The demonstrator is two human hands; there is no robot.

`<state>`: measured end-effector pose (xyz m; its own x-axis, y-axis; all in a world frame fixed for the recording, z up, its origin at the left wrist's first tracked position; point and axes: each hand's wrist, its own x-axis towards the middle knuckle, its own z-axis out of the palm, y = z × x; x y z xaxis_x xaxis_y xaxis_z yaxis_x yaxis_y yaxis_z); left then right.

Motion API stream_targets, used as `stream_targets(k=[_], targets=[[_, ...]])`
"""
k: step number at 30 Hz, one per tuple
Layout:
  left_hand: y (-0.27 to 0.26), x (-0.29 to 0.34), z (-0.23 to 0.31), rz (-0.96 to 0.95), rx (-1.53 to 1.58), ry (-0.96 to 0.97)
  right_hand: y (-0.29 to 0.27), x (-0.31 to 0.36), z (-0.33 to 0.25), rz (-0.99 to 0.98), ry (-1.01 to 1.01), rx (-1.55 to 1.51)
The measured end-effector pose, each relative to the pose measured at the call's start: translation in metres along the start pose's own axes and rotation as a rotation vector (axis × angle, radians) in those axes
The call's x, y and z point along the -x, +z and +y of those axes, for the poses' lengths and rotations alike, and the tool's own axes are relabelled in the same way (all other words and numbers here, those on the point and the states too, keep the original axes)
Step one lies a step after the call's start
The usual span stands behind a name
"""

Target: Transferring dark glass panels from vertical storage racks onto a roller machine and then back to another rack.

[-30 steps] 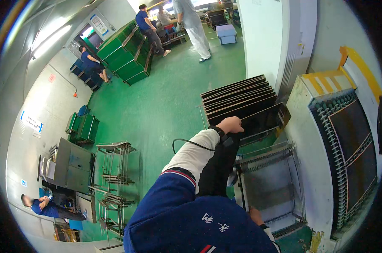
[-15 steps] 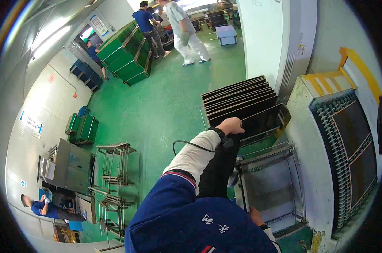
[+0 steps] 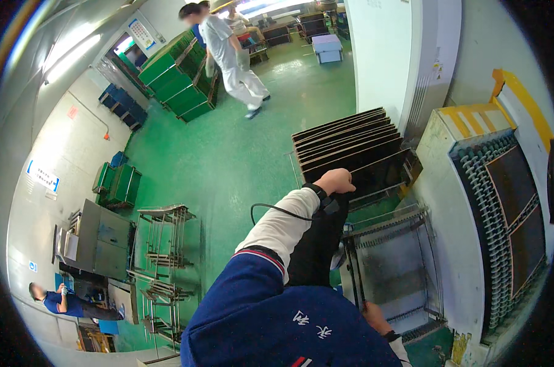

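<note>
My left hand (image 3: 337, 181) is a loose fist at my knee, beside the nearest panel of a row of dark panels (image 3: 375, 174) standing on edge; nothing shows in it. Low on the right, my right hand (image 3: 375, 318) is closed on the near end of a thin dark panel (image 3: 354, 272), seen almost edge-on. This panel stands upright at the left side of a metal rack (image 3: 405, 269) with toothed rails. My fingertips are partly hidden behind its edge.
At the right, a machine's roller conveyor (image 3: 488, 220) carries dark panels (image 3: 527, 254) with copper-coloured edges. Metal frame stands (image 3: 160, 269) are at the left. Green bins (image 3: 176, 82) are stacked far back. A person in light clothes (image 3: 231, 58) walks there; another (image 3: 66, 303) stands far left.
The panel by my right hand has turned from a pale, broader face to a thin dark edge. Panels on the conveyor have shifted. The walking person has moved left and nearer. My left hand stays put.
</note>
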<state>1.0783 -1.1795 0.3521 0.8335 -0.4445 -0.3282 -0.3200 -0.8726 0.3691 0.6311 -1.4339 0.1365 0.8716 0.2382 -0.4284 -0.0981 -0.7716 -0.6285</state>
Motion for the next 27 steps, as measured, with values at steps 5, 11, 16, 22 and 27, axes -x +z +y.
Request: stream_targets(k=[5,11,16,22,27], targets=[[0.002,-0.002,0.002,0.008,-0.003,0.011,-0.093,0.036,-0.083,-0.103,0.072,-0.082],[0.006,-0.006,-0.002,0.002,0.006,0.032,-0.156,0.075,-0.14,-0.043,0.145,-0.038],[0.01,-0.008,-0.002,0.054,-0.01,0.047,-0.189,0.095,-0.138,0.063,0.105,-0.234],[0.009,-0.012,-0.002,0.004,0.02,0.015,-0.212,0.106,-0.121,0.368,0.321,-0.169],[0.005,-0.011,0.002,-0.016,-0.009,0.002,-0.255,0.12,-0.133,0.652,0.399,-0.38]])
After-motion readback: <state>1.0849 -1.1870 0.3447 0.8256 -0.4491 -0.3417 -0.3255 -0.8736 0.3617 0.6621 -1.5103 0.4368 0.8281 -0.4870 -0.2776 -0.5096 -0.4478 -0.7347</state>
